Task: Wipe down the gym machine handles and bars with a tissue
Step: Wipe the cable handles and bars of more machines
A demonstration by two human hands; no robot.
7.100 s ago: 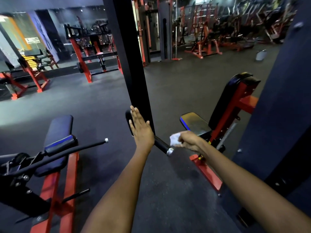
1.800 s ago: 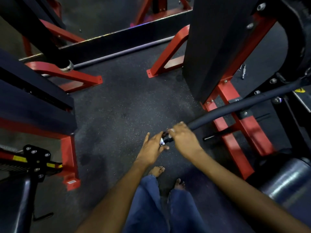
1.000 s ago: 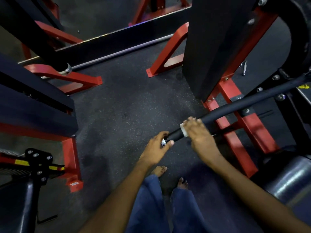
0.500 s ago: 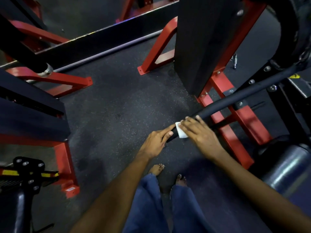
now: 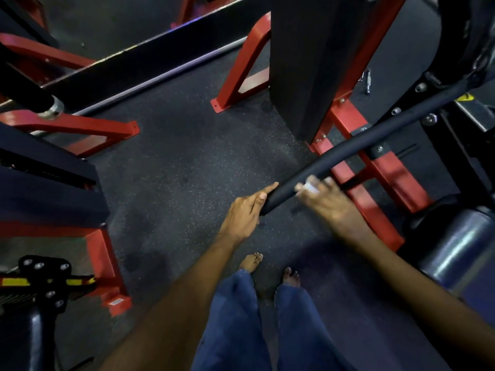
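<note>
A long black padded handle bar (image 5: pixel 345 153) slants from the machine at upper right down to its free end at centre. My left hand (image 5: pixel 247 210) holds that end, with the index finger stretched along the bar. My right hand (image 5: pixel 324 199) is blurred and lies over the bar just above the left hand. It presses a small white tissue (image 5: pixel 310 186) against the padding, and only a scrap of the tissue shows between the fingers.
A black weight-stack column (image 5: pixel 316 57) on a red frame (image 5: pixel 375 167) stands behind the bar. A dark padded roller (image 5: pixel 455 245) is at right. More red and black machine frames (image 5: pixel 80 183) crowd the left. My bare feet (image 5: pixel 251 262) stand on speckled rubber floor.
My right hand has slid with the tissue a little up the bar, away from the left hand. My left hand stays on the bar's end, its index finger now straighter.
</note>
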